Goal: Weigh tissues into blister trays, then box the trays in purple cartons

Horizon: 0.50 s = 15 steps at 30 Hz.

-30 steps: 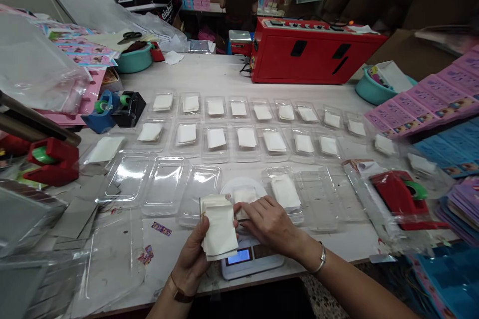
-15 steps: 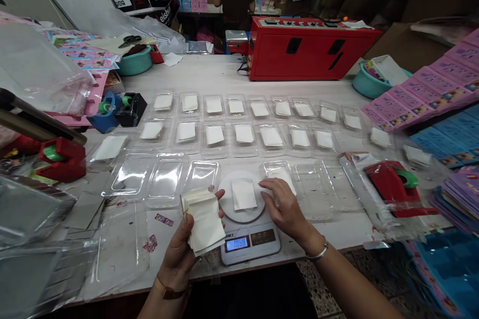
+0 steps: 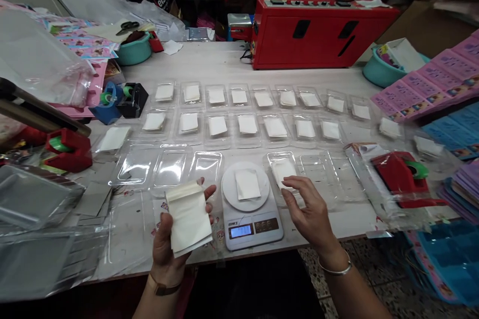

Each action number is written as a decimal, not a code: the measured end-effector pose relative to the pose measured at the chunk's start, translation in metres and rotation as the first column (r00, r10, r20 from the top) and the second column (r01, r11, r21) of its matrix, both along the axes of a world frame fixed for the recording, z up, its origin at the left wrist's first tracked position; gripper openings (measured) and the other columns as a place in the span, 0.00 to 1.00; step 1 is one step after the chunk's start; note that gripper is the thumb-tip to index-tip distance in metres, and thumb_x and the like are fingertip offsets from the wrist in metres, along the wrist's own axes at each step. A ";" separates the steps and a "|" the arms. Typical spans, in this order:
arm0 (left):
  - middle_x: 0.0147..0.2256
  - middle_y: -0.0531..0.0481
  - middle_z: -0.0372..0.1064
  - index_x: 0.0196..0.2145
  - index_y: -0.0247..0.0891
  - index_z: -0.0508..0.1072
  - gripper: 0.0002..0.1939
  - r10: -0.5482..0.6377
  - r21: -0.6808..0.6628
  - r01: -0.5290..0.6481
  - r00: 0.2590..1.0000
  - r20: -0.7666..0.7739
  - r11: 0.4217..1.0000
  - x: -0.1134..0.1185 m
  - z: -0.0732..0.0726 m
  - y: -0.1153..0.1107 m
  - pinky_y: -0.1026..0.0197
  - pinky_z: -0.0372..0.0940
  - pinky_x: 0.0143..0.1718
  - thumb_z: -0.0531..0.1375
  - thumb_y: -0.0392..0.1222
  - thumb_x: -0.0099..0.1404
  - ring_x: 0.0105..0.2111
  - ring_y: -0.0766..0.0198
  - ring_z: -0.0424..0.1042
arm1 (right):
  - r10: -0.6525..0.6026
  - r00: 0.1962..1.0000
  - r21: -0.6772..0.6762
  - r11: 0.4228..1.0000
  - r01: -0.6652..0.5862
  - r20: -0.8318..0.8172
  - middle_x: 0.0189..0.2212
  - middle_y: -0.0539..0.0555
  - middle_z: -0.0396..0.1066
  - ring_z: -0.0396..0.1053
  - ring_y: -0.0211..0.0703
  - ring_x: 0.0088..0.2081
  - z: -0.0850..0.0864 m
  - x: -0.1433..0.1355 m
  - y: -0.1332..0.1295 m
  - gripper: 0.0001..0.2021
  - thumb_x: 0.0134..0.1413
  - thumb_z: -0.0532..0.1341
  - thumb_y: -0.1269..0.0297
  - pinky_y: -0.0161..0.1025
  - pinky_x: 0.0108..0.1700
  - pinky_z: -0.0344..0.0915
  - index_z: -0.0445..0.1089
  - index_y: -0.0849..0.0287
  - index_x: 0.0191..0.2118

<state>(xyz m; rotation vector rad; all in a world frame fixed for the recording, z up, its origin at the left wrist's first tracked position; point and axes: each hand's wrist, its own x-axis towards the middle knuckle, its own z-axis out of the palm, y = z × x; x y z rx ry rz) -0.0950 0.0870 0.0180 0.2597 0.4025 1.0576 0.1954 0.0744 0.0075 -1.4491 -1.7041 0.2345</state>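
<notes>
Our left hand (image 3: 164, 246) grasps a stack of off-white, flat, rectangular paper-like pieces (image 3: 190, 219); our right hand (image 3: 312, 214) is released, fingers parted.
We clasp the stack thumb in front, fingers behind, presumably to keep its loose edges together. The white plastic digital scale (image 3: 254, 215) sits between our hands, probably for easy reach, its lit display (image 3: 241, 231) facing us; an off-white rectangular packet (image 3: 247, 184) lies flat within its round plate, likely so the plate alone bears it. Our right fingers hang at a white stack (image 3: 281, 169) in a clear plastic tray (image 3: 280, 155); we cannot tell whether they touch. Beyond, similar filled clear trays (image 3: 247, 144) line the whitish counter (image 3: 209, 62), seemingly to keep lots apart.
</notes>
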 end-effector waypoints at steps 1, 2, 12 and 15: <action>0.60 0.36 0.68 0.62 0.36 0.65 0.40 0.030 0.009 -0.030 1.000 -0.004 1.000 -0.004 0.002 -0.004 0.56 0.74 0.48 0.72 0.49 0.56 0.44 0.58 0.76 | -0.013 1.000 -0.005 1.000 0.013 -0.016 0.42 0.58 0.72 0.72 0.49 0.47 0.002 0.003 -0.004 0.08 0.64 0.58 0.70 0.49 0.49 0.70 0.71 0.55 0.47; 0.59 0.36 0.68 0.62 0.35 0.65 0.40 0.056 0.013 -0.056 0.998 -0.011 0.998 -0.009 0.004 -0.008 0.57 0.73 0.48 0.72 0.49 0.55 0.44 0.58 0.76 | -0.026 0.999 -0.007 1.000 0.026 -0.027 0.41 0.57 0.72 0.72 0.49 0.46 0.004 0.006 -0.008 0.07 0.64 0.58 0.70 0.49 0.48 0.70 0.71 0.55 0.46; 0.60 0.37 0.67 0.63 0.39 0.65 0.36 0.051 0.027 -0.050 0.999 -0.012 0.998 -0.023 0.006 -0.041 0.57 0.72 0.51 0.69 0.48 0.60 0.46 0.58 0.76 | -0.104 0.990 0.021 0.994 0.106 -0.093 0.33 0.53 0.71 0.71 0.46 0.37 0.018 0.014 -0.042 0.03 0.63 0.59 0.69 0.42 0.41 0.69 0.70 0.54 0.38; 0.60 0.40 0.68 0.61 0.41 0.67 0.32 -0.019 -0.022 0.019 1.000 0.024 1.000 -0.005 0.002 -0.045 0.58 0.71 0.52 0.67 0.49 0.62 0.49 0.58 0.76 | 0.080 0.987 0.035 0.996 -0.076 -0.139 0.34 0.53 0.71 0.71 0.44 0.38 0.034 -0.009 -0.050 0.06 0.63 0.59 0.72 0.40 0.39 0.69 0.71 0.54 0.41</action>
